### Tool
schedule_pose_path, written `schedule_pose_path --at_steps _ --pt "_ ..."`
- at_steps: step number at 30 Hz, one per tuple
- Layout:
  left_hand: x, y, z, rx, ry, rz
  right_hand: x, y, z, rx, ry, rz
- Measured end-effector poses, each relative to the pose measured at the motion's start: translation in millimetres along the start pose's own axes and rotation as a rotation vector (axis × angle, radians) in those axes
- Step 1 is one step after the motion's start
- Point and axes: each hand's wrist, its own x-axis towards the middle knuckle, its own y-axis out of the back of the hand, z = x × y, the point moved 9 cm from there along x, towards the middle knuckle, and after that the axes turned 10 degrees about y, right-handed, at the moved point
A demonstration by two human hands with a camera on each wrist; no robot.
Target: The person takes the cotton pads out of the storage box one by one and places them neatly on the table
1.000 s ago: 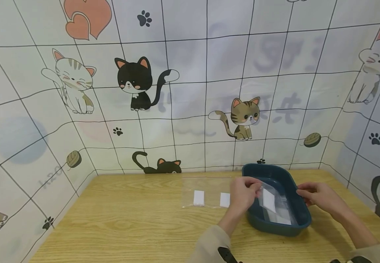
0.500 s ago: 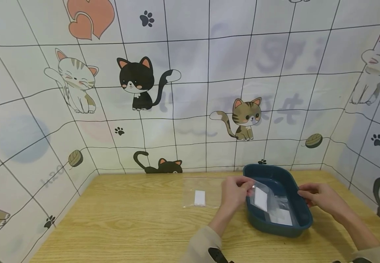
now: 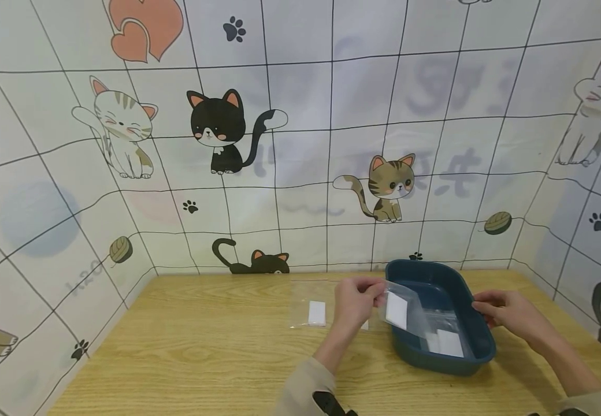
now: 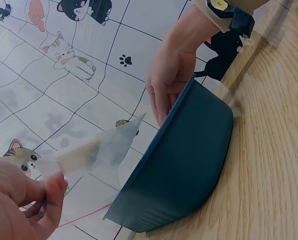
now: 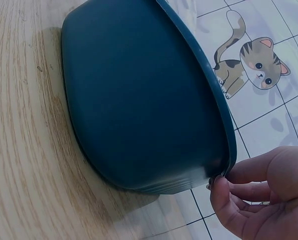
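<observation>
My left hand [image 3: 353, 303] pinches the top edge of a clear plastic bag [image 3: 416, 309] with a white card inside. That bag hangs slanted across the left rim of a dark teal plastic bin [image 3: 436, 365]. Inside the bin lies another clear bag with a white card [image 3: 449, 343]. My right hand [image 3: 511, 312] grips the bin's right rim between thumb and fingers, as the right wrist view shows at the bin wall [image 5: 139, 95]. On the table left of the bin lie clear bags with white cards; one card [image 3: 317, 313] shows fully, another is mostly hidden behind my left hand.
The wooden table [image 3: 201, 346] stretches left and forward of the bin. A white wall covering [image 3: 300, 150] with cat prints and grid lines rises behind the table and along both sides.
My left hand has moved left, drawing the held bag from over the bin towards its left rim. My right hand stays on the bin's right rim.
</observation>
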Motion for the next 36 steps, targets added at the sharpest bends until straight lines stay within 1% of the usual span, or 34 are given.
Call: schedule_pose_path --at_steps 6,13,22,27,36 --pt "3.8 12.6 -1.1 0.012 -0.012 0.013 -0.7 0.4 0.6 -0.008 0.006 0.001" --pt "7.8 27.5 -2.2 -0.003 -0.009 0.019 -1.0 0.6 0.5 -0.006 0.015 0.0" --pt "11.5 45.9 -1.4 0.055 -0.005 0.039 -0.1 0.0 1.2 -0.006 0.012 -0.004" --pt "12.9 60.3 0.6 0.06 -0.016 0.045 0.7 -0.3 0.7 -0.005 0.011 -0.007" --pt "16.4 88.5 0.8 0.092 -0.008 0.078 1.0 -0.4 0.8 -0.009 0.014 -0.01"
